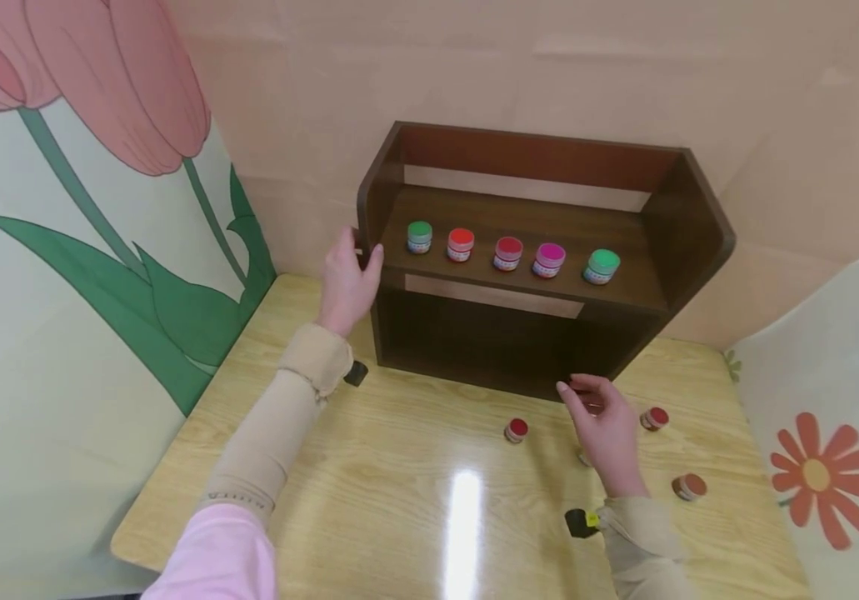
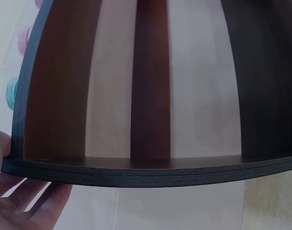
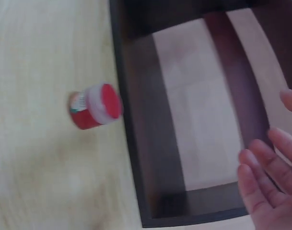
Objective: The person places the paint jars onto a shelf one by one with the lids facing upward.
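A dark brown two-tier shelf point(image 1: 526, 218) stands on the wooden table against the wall. My left hand point(image 1: 350, 283) grips its left side panel, thumb at the front edge and fingers outside, also seen in the left wrist view. On the upper board stands a row of small paint jars: green point(image 1: 419, 237), orange-red point(image 1: 461, 245), dark red point(image 1: 507, 254), magenta point(image 1: 548, 261) and teal-green point(image 1: 601, 267). My right hand point(image 1: 609, 429) hovers near the shelf's lower right front, fingers loosely bent and holding nothing. In the right wrist view a red jar point(image 3: 95, 106) stands beside the shelf's bottom edge.
On the table point(image 1: 369, 500) are a dark red jar point(image 1: 516, 430) before the shelf, another red jar point(image 1: 654, 418) to the right, and a brownish-red jar point(image 1: 690, 487) nearer me. My right hand partly hides more jars. Printed flower cloths hang at both sides.
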Motion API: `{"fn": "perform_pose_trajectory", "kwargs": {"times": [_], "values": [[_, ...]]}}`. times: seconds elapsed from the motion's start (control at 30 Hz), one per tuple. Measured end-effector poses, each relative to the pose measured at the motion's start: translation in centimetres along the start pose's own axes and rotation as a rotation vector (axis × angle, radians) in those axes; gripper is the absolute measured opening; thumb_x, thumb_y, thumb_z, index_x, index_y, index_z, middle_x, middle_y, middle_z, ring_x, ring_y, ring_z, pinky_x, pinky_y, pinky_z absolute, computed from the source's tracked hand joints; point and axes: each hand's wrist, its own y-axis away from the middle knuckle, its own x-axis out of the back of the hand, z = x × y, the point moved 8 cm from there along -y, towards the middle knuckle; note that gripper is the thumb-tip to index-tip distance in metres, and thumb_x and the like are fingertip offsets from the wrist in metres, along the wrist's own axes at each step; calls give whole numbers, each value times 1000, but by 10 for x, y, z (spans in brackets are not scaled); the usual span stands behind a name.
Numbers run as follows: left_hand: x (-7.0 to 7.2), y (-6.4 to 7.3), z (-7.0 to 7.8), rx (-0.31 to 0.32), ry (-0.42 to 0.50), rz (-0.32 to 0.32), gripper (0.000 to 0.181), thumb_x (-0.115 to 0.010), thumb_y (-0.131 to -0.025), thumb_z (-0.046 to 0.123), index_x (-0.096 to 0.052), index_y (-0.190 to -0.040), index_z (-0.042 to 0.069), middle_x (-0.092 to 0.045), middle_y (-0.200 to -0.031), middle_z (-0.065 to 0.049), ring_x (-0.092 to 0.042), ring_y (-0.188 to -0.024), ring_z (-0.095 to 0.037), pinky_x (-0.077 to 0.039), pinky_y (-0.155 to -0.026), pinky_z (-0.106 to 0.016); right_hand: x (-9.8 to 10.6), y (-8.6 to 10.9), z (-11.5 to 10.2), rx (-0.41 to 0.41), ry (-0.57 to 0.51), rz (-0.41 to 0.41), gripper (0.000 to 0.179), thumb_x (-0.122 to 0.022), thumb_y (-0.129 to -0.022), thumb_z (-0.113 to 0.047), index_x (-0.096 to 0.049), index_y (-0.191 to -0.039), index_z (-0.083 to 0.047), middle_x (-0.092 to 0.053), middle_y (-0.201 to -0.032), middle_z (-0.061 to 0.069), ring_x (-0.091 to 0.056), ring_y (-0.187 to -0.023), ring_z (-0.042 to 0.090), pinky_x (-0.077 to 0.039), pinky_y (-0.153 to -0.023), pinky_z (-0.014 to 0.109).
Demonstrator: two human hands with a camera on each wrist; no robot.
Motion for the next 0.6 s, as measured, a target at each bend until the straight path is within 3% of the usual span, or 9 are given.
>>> {"fn": "perform_pose_trajectory", "kwargs": {"times": [0.1, 0.3, 0.47, 0.6], "values": [[0, 0, 0, -2, -2, 0, 23, -62, -102, 19, -53, -112, 1, -62, -105, -16, -67, -96, -31, -57, -76, -39, -16, 6, 5, -5, 90, -109, 41, -73, -95, -37, -69, -120, -4, -70, -112, 12, -67, -92, 23, -50, -72, 15], [1, 1, 2, -3, 10, 2, 23, -62, -101, 18, -54, -111, 0, -62, -105, -16, -66, -98, -31, -57, -77, -40, -39, 18, 23, -37, 177, -311, 53, -73, -94, -43, -64, -128, -3, -66, -122, 20, -69, -95, 34, -58, -74, 42], [2, 2, 4, -5, 17, 8, 22, -63, -101, 18, -54, -111, 0, -62, -104, -16, -66, -98, -31, -57, -77, -40, -53, 26, 38, -79, 214, -431, 67, -77, -89, -48, -61, -133, 0, -64, -126, 24, -70, -96, 31, -58, -75, 42], [3, 2, 4, -10, 19, 13, 22, -63, -101, 18, -54, -111, 0, -62, -103, -17, -67, -97, -32, -57, -77, -41, -60, 31, 45, -101, 221, -456, 67, -83, -85, -42, -61, -133, 0, -65, -123, 23, -70, -96, 30, -58, -76, 41]]}}
